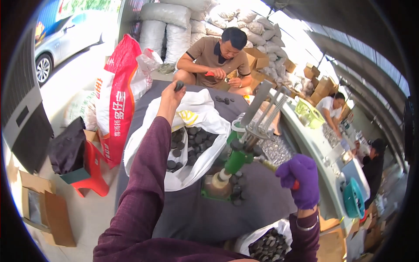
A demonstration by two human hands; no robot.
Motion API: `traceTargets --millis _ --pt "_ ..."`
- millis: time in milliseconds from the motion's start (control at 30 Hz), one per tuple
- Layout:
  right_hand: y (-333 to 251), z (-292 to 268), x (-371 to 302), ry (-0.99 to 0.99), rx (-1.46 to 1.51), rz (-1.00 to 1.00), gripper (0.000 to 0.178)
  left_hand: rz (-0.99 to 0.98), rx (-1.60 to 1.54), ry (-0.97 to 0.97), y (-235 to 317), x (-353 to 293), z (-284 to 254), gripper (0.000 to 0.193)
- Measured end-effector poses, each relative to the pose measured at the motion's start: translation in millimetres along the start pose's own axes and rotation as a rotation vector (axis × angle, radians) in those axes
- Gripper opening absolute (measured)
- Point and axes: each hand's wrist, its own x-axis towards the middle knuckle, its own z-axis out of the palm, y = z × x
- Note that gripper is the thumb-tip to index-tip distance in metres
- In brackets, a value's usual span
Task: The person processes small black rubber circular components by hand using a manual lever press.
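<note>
1. from afar, i watched the left hand (170, 97) pinch a matte black disc (179, 85) near the crinkled white sack (214, 123).
2. the right hand (299, 177), in a thick purple glove (306, 194), curled around a red handle (296, 185).
3. between them stood the green metal press (238, 160).

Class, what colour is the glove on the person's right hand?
The glove is purple; head view.

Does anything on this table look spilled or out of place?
Possibly: loose black discs lie beside the foot of the green press on the dark cloth, outside the open white sack that holds a heap of similar ones. They look strewn, though they may be there deliberately.
</note>
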Motion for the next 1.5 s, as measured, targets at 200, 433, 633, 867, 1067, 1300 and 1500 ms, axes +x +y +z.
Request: traceTargets --millis 200,433,633,867,1067,1300,1500 --pt "7 12 0 0.099 0.038 -0.026 0.032 0.112 -0.184 0.095 -33 40 -86 0.021" --pt "24 8 14 0.056 0.129 -0.258 0.041 0.066 -0.428 0.029 -24 56 -90 0.053" --pt "26 13 12 0.104 0.100 -0.333 0.041 0.101 -0.515 -0.015 1 3 -32 0.063" --pt "27 14 11 0.083 0.113 -0.329 0.040 0.526 -0.330 0.019 16 4 -38 0.046" --pt "24 11 8 0.058 0.074 -0.365 0.040 0.448 -0.392 0.007 16 -3 -20 0.031" --pt "26 19 16 0.061 0.115 -0.325 0.039 0.332 -0.388 0.190 29 -7 -31 0.035" --pt "24 17 11 0.103 0.106 -0.347 0.039 0.324 -0.296 0.197 15 -19 -4 0.036"
